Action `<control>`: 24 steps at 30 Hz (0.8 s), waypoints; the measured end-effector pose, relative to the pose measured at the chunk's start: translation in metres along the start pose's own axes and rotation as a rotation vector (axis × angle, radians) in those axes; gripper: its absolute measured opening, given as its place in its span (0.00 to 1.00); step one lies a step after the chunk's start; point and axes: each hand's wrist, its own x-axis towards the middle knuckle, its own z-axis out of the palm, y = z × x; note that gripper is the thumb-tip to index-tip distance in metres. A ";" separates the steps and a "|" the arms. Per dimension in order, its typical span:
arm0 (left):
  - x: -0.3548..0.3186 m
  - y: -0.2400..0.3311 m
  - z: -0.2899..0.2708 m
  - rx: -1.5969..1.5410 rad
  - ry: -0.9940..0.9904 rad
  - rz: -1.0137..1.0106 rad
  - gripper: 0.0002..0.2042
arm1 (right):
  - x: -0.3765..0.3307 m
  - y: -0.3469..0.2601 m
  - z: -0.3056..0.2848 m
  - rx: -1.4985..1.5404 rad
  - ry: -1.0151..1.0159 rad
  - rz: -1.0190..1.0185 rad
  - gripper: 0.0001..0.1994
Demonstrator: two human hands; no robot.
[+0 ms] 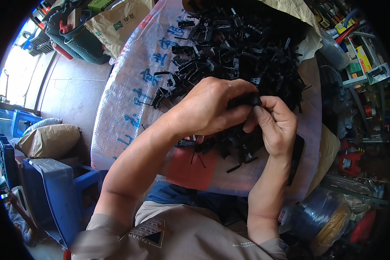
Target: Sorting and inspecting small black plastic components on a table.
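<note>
My left hand (214,105) is curled round a small black plastic part (242,100), whose shape is mostly hidden by the fingers. Thumb and forefinger of my right hand (276,121) pinch the right end of that same part. Both hands hover over a big heap of black plastic pieces (234,56), many with thin prongs or legs. Under the heap lies a white woven sack (130,99) with blue handwriting and a red patch (190,169) near my lap. A few loose pieces rest at the heap's near edge, below my hands.
On the left stand a blue plastic stool (52,195) and a brown paper sack (52,138). A dark green basket (84,43) is at the upper left. Crowded shelves (364,78) line the right side, and a clear-wrapped roll (318,216) sits at lower right.
</note>
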 end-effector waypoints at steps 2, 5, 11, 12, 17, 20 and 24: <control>0.001 0.001 0.002 -0.013 0.034 0.039 0.19 | -0.002 -0.004 0.001 -0.058 -0.012 -0.025 0.05; 0.000 0.003 0.001 0.013 -0.010 -0.013 0.18 | -0.004 -0.004 0.006 -0.123 -0.006 -0.040 0.05; -0.002 0.004 0.000 0.137 -0.015 -0.062 0.17 | -0.002 0.001 0.011 -0.186 -0.022 -0.066 0.05; -0.002 0.001 -0.002 0.061 0.017 -0.079 0.17 | -0.001 0.000 0.015 -0.182 -0.024 -0.066 0.05; 0.008 -0.023 -0.021 -0.962 0.201 -0.356 0.19 | 0.005 0.004 0.017 -0.505 -0.097 -0.131 0.09; 0.000 -0.035 -0.035 -1.341 0.278 -0.374 0.12 | 0.003 0.013 0.033 -0.740 -0.202 -0.201 0.07; 0.001 -0.035 -0.039 -1.270 0.373 -0.380 0.06 | 0.006 0.013 0.032 -0.683 -0.201 -0.248 0.05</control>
